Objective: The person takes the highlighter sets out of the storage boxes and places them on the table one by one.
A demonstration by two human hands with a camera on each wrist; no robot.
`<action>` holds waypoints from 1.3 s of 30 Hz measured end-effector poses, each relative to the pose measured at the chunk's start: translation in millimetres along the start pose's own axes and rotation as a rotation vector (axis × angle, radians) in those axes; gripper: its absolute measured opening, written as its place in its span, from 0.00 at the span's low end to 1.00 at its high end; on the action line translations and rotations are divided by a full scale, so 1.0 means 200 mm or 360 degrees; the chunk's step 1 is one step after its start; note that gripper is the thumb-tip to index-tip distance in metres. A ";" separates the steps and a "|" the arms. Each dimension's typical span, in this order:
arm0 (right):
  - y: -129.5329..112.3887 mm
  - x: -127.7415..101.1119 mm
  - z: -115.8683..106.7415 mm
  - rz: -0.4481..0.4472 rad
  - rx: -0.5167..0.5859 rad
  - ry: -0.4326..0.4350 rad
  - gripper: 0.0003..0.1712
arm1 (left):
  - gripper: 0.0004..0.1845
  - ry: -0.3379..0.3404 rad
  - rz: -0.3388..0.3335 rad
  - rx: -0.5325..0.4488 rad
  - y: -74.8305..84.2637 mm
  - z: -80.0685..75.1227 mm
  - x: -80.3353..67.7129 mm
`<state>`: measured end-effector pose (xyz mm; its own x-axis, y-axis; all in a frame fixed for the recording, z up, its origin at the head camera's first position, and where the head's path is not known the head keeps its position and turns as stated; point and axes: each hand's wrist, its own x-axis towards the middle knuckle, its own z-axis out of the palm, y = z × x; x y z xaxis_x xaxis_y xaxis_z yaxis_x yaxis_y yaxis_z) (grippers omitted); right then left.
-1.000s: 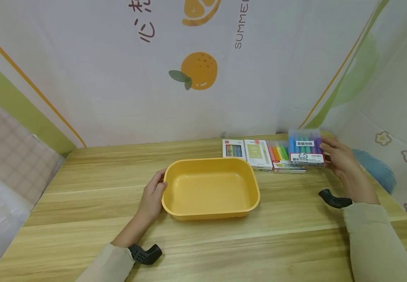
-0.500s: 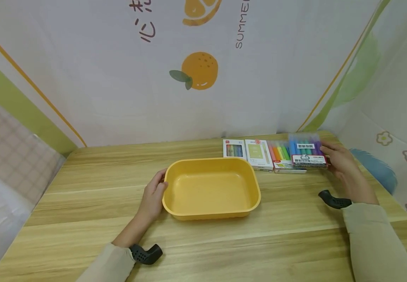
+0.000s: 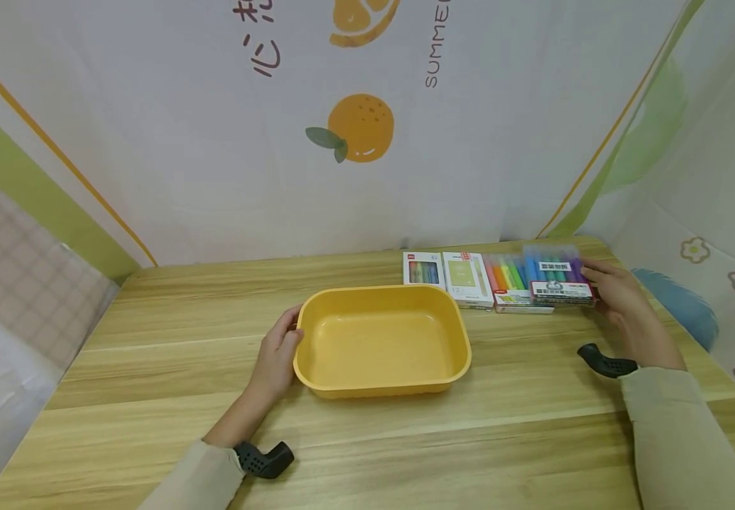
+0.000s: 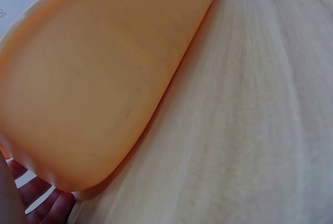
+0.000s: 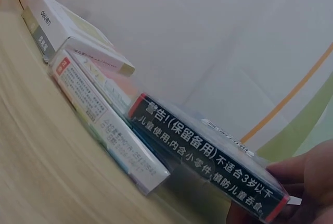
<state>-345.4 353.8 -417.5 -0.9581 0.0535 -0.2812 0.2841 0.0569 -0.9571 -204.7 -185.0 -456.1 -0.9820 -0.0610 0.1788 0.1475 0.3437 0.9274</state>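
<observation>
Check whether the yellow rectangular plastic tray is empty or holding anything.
Empty. The head view shows the yellow rectangular plastic tray with a bare floor; the four marker packs lie behind it on the wooden table, outside its rim.

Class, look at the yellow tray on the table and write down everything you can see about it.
The yellow rectangular plastic tray has rounded corners, a rolled rim and smooth matte walls. It looks empty. It sits flat and upright on the light wooden table, near the middle, in front of a row of pen boxes and apart from them. The person's left hand grips its left rim, thumb over the edge.
</observation>
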 end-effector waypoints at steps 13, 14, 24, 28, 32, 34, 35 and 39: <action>0.02 0.01 -0.05 -0.0028 -0.0140 -0.0033 0.38 | 0.25 0.0012 -0.0011 0.0019 0.00 0.00 -0.01; 0.02 0.01 -0.05 -0.0027 -0.0163 -0.0030 0.38 | 0.25 0.0010 -0.0011 0.0021 0.00 0.00 -0.01; 0.03 0.01 -0.07 0.0056 -0.0105 -0.0028 0.38 | 0.25 0.0000 0.0011 0.0020 0.00 0.00 0.00; 0.03 0.01 -0.07 0.0070 -0.0042 -0.0033 0.39 | 0.25 0.0001 0.0019 0.0033 0.00 0.00 0.00; 0.04 0.01 -0.08 0.0076 0.0001 -0.0034 0.39 | 0.25 0.0006 0.0031 0.0046 0.00 0.00 0.00; 0.04 0.01 -0.09 0.0083 0.0020 -0.0028 0.38 | 0.25 0.0009 0.0033 0.0042 0.00 0.00 0.00; 0.05 0.01 -0.09 0.0087 0.0028 -0.0024 0.38 | 0.25 0.0010 0.0034 0.0038 0.00 0.00 0.00; 0.05 0.02 -0.11 0.0077 0.0053 -0.0038 0.38 | 0.25 0.0008 0.0030 0.0019 0.00 0.00 0.00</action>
<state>-345.3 375.5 -426.5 -0.9440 0.0318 -0.3283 0.3290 0.0218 -0.9441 -204.0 -184.9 -456.0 -0.9784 -0.0588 0.1981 0.1648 0.3562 0.9198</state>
